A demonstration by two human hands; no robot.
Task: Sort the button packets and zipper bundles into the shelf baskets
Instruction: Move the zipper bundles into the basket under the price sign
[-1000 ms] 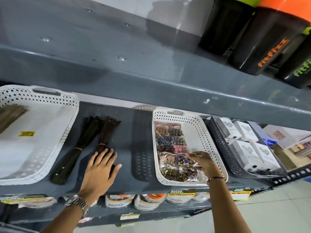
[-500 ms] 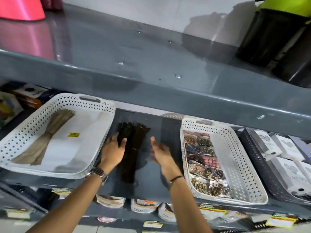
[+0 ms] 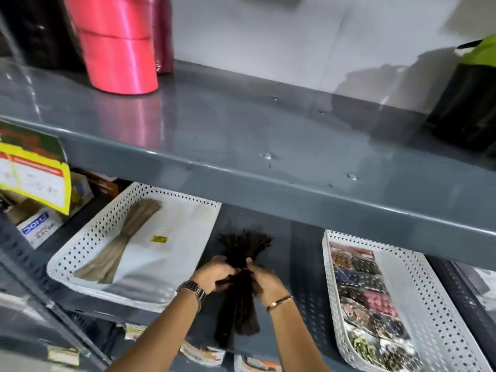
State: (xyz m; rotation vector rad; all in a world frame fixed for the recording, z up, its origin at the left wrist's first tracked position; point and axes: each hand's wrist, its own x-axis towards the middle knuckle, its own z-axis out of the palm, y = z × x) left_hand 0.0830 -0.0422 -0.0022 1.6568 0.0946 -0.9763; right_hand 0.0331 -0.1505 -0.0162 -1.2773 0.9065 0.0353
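Head view. Two white perforated baskets: left basket [image 3: 80, 253] at 9 o'clock holds one tan zipper bundle [image 3: 126, 237]; right basket [image 3: 440, 299] at 4 o'clock holds button packets [image 3: 362, 294]. Between them, on bare grey shelf [image 3: 303, 269], left hand [image 3: 214, 275] and right hand [image 3: 264, 280] both clasp the dark zipper bundles [image 3: 241, 299], count unclear.

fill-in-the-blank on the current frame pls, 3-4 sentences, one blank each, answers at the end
1. Both hands grip the dark zipper bundle lying on the shelf between two ____ perforated baskets.
2. The left basket holds one ____-coloured zipper bundle.
3. The button packets lie in the basket on the ____.
4. A metal watch is on the ____ wrist.

Missing words: white; tan; right; left
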